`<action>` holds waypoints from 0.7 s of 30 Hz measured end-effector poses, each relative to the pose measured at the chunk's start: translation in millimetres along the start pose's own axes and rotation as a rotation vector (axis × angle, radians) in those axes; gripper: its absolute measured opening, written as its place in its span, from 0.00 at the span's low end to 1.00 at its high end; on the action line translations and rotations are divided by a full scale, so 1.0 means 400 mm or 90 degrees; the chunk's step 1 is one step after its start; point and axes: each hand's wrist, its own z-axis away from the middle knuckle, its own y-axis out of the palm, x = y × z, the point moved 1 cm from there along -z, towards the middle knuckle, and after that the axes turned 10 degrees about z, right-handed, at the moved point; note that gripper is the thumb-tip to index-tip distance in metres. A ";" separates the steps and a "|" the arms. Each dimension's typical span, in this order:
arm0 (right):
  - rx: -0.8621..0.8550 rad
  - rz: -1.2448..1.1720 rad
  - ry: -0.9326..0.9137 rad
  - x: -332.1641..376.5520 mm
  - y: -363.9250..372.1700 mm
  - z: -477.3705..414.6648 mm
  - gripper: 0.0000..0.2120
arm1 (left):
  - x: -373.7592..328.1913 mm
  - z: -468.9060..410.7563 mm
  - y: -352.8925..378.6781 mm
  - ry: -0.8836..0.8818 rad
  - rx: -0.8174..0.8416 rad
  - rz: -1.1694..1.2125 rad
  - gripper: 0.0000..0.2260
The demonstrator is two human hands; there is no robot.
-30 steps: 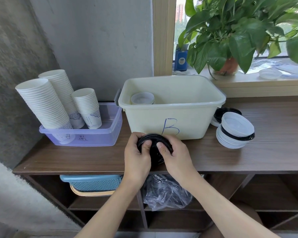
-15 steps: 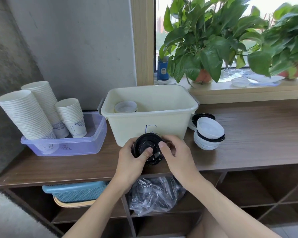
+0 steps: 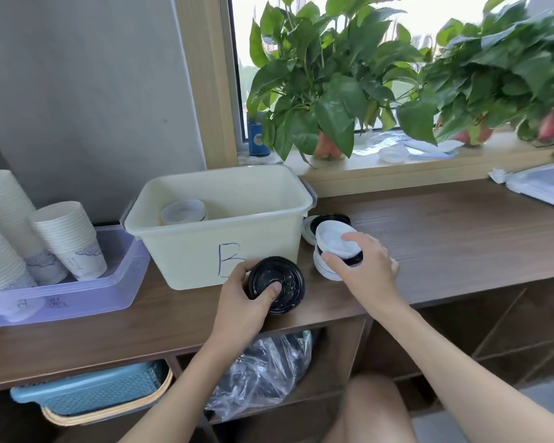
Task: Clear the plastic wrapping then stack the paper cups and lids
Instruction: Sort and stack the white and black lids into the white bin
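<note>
At a wooden counter [image 3: 445, 238] we stand before a cream bin [image 3: 186, 251] marked B, with paper cups [image 3: 68, 238] nested in a purple tray [image 3: 87, 295] to its left and the crumpled plastic wrapping [image 3: 263, 369] on the shelf below. A few stacked lids [image 3: 183, 212] sit inside the bin (how many, we cannot tell). Our right hand [image 3: 365, 266] curls thumb and fingers round the leaning pile of white and black lids [image 3: 333, 238] just right of the bin. Our left hand [image 3: 240, 302] grips a stack of black lids [image 3: 275, 284] at the counter's front edge, thumb pressed on top. The risk, as we judge it, lies in that tilted pile — lifted by its upper lids alone, the lower ones may slide off and scatter. The black stack is near the edge — a loosened grip could drop it.
</note>
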 end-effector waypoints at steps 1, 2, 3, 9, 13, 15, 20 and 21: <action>-0.002 -0.014 0.004 0.001 0.002 -0.004 0.21 | 0.001 -0.001 -0.002 0.002 0.001 -0.003 0.15; -0.006 -0.028 0.007 0.004 0.002 -0.007 0.20 | 0.002 -0.001 -0.005 0.004 0.003 -0.007 0.15; -0.012 -0.041 0.006 0.008 0.002 -0.009 0.20 | 0.004 -0.002 -0.007 0.005 0.004 -0.011 0.15; -0.022 -0.116 -0.018 0.006 -0.015 -0.016 0.18 | 0.006 -0.002 -0.013 0.010 0.007 -0.027 0.14; 0.027 -0.212 -0.027 -0.016 -0.037 -0.011 0.18 | 0.006 -0.002 -0.012 0.010 0.011 -0.031 0.14; 0.008 -0.257 -0.026 -0.022 -0.046 -0.010 0.17 | 0.006 -0.002 -0.012 0.009 0.011 -0.029 0.14; -0.151 -0.244 0.059 -0.083 -0.070 -0.019 0.19 | 0.005 0.001 -0.013 0.014 0.007 -0.025 0.14; -0.159 -0.207 0.076 -0.103 -0.069 -0.020 0.19 | 0.005 0.001 -0.012 0.015 0.006 -0.025 0.14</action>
